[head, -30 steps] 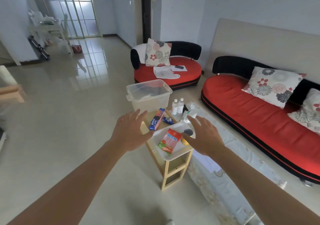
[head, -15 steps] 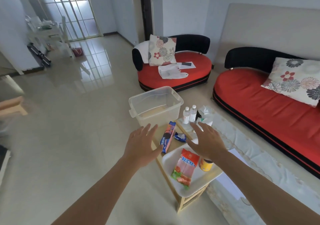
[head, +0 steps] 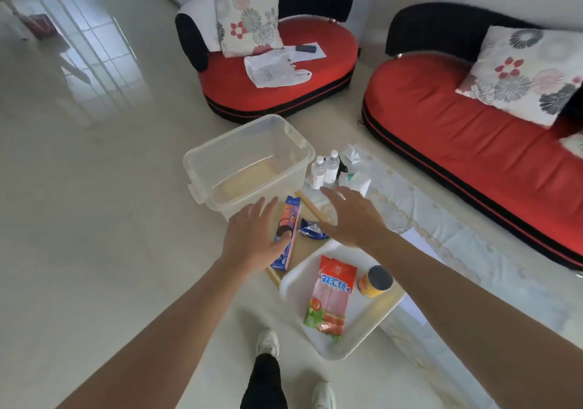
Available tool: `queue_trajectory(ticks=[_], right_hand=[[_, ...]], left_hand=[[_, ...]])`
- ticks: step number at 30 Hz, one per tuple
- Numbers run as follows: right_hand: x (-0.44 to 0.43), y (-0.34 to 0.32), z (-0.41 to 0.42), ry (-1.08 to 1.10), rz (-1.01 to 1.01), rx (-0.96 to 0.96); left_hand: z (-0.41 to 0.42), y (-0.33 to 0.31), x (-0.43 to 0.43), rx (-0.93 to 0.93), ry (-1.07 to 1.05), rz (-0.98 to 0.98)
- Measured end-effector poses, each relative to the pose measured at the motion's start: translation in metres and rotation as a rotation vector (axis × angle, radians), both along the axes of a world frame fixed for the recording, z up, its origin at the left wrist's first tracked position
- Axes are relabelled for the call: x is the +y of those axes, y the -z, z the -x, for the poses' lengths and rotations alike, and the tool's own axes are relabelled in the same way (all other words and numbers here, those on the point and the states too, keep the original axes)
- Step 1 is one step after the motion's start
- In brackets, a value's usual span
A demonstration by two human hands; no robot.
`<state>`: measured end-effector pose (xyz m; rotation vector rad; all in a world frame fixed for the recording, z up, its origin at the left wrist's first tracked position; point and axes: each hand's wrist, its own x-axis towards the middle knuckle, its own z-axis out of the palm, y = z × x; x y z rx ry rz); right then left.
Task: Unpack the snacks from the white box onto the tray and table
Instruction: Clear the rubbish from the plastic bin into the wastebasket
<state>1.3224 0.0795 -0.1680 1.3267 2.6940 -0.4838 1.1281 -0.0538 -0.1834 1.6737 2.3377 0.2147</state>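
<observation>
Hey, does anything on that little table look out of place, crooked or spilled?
Nothing is spilled. The white rectangular plastic tray sits skewed on the narrow wooden table and seems to jut past its near edge, so it could tip. The translucent plastic box looks empty.

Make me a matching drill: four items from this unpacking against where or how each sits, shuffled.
Items: 1 sausage pack; 2 yellow can; 3 blue cookie box; 4 plastic box.
States: A empty; B upright on the tray; C on the wooden table, off the tray; D flat on the tray.
Pairs: 1-D, 2-B, 3-C, 4-A.
</observation>
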Motion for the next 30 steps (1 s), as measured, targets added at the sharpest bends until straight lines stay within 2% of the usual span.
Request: queue_trajectory(ticks=[4,11,20,25,30], right_hand=[[0.019,0.030,0.011,0.161,0.139,0.070],[0.047,0.084,0.018,0.293,0.193,0.095],[0.058,0.169,0.048,0.285,0.274,0.137],[0.062,0.216,0.057,0.293,0.326,0.144],[0.067,0.252,0.058,0.261,0.286,0.100]], left_hand=[[0.015,0.030,0.033,-0.054,0.080,0.018],[0.035,0.092,0.084,-0.094,0.190,-0.003],[0.044,0.172,0.088,-0.161,0.089,0.101],[0.042,0.199,0.085,-0.218,0.028,0.101],[0.029,0.221,0.088,-0.213,0.022,0.079]])
